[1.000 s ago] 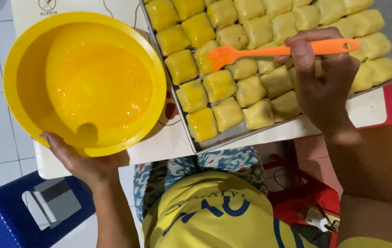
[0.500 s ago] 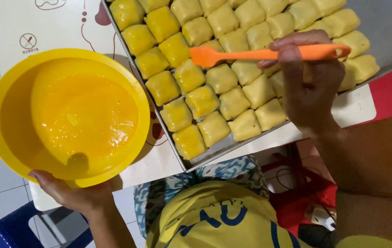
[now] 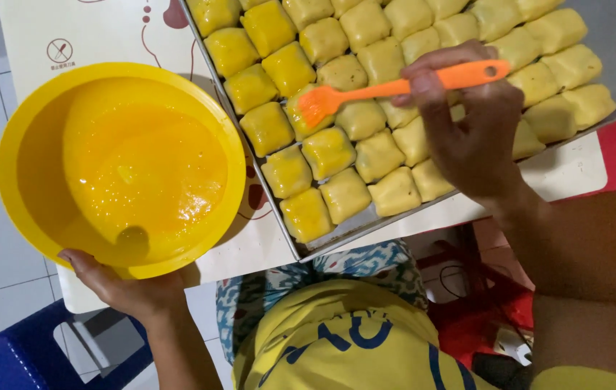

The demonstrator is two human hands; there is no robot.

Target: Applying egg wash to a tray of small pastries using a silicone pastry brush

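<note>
Left hand (image 3: 124,289) gripping yellow bowl (image 3: 26,209) rim; right hand (image 3: 470,137) clasping orange brush (image 3: 395,88), bristles touching dough square (image 3: 304,115) in tray (image 3: 337,242).

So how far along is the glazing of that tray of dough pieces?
Done: the dough squares at the tray's left look glossy and deeper yellow. In hand: the right hand holds the orange brush on a piece mid-tray; the left hand holds the yellow bowl, with plenty of egg wash inside. Left: the paler, matte squares at right.
</note>
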